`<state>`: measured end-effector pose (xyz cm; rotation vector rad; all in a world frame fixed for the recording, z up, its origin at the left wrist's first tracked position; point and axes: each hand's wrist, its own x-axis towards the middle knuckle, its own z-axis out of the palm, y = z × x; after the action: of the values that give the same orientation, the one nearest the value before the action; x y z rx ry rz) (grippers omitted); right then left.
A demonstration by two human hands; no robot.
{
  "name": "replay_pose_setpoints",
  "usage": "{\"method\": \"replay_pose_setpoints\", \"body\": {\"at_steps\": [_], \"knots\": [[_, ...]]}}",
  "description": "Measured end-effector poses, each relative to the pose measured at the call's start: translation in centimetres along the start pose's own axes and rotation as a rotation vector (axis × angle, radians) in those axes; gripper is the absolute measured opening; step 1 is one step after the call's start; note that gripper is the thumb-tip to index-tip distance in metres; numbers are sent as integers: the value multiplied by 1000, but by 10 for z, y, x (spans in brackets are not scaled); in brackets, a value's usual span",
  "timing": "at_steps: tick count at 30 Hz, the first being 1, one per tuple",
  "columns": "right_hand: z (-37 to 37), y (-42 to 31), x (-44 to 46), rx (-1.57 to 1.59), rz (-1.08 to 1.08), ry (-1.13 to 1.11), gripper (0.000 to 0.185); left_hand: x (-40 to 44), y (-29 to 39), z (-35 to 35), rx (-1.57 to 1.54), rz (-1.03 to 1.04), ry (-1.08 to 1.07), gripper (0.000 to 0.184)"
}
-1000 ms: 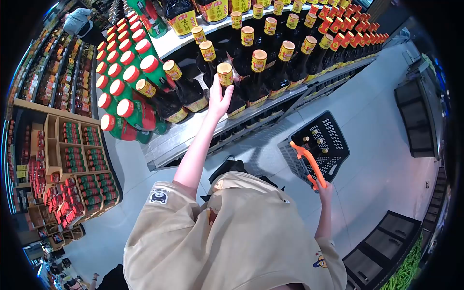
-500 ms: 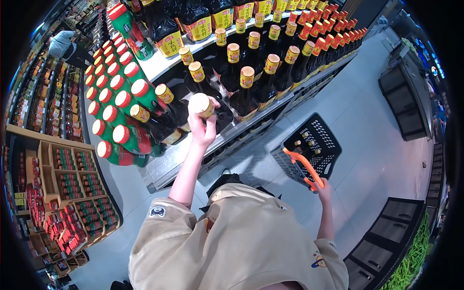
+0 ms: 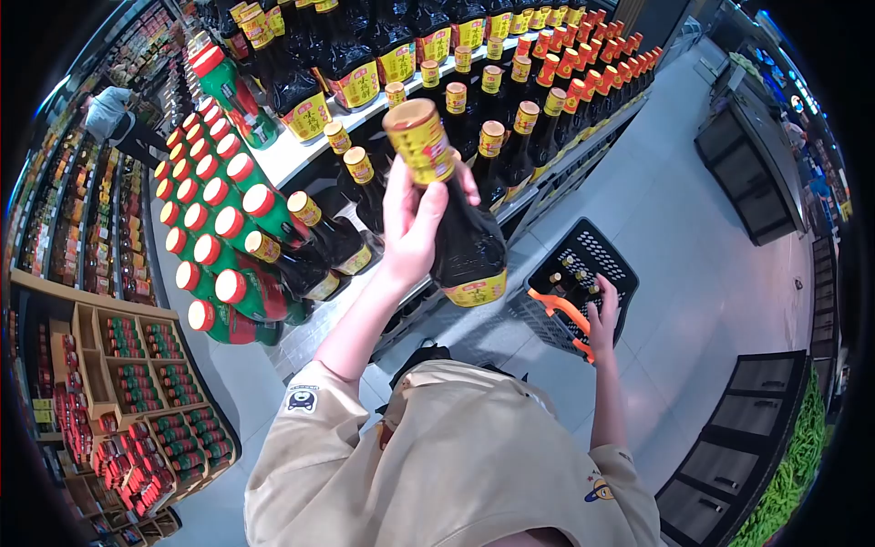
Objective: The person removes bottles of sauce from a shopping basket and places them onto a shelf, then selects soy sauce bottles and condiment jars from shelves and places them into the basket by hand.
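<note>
My left hand [image 3: 412, 223] is wrapped round the neck of a dark soy sauce bottle [image 3: 467, 246] with yellow labels and a yellow cap. The bottle is in the air in front of the shelf, tilted, its cap up and to the left. My right hand [image 3: 602, 324] has its fingers spread above the right side of a black shopping basket [image 3: 620, 264], off the grip of its orange handle [image 3: 563, 308]. Several small bottles [image 3: 567, 272] stand inside the basket.
Rows of soy sauce bottles [image 3: 492, 141] fill the shelf ahead. Green bottles with red caps [image 3: 217, 191] crowd its left end. A person [image 3: 114, 118] stands far left. Wooden racks of jars [image 3: 137, 374] are at left, dark cabinets [image 3: 729, 447] and green vegetables [image 3: 784, 465] at right.
My left hand has lifted the soy sauce bottle out of the shelf row and brought it nearer. My right hand has let go of the basket handle and opened.
</note>
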<state>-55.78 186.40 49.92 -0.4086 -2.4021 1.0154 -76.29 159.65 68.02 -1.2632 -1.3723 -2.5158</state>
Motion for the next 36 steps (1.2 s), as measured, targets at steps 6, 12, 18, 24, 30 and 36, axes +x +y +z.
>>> {"method": "replay_pose_setpoints", "body": {"at_steps": [6, 12, 18, 24, 30, 36], "knots": [[51, -90, 42, 1129, 187, -267, 68, 42, -16, 45, -273, -327, -67, 29], [47, -135, 46, 1936, 427, -608, 85, 73, -47, 71, -377, -592, -86, 27], [45, -126, 39, 1898, 519, -430, 87, 78, -89, 74, -396, -754, -61, 25], [52, -105, 51, 1984, 482, -449, 72, 87, -121, 75, -399, -804, -116, 28], [54, -109, 51, 1886, 556, -364, 76, 81, -135, 68, -403, -818, -112, 28], [60, -106, 49, 1884, 565, -384, 77, 77, -141, 62, -413, -838, -95, 29]]}}
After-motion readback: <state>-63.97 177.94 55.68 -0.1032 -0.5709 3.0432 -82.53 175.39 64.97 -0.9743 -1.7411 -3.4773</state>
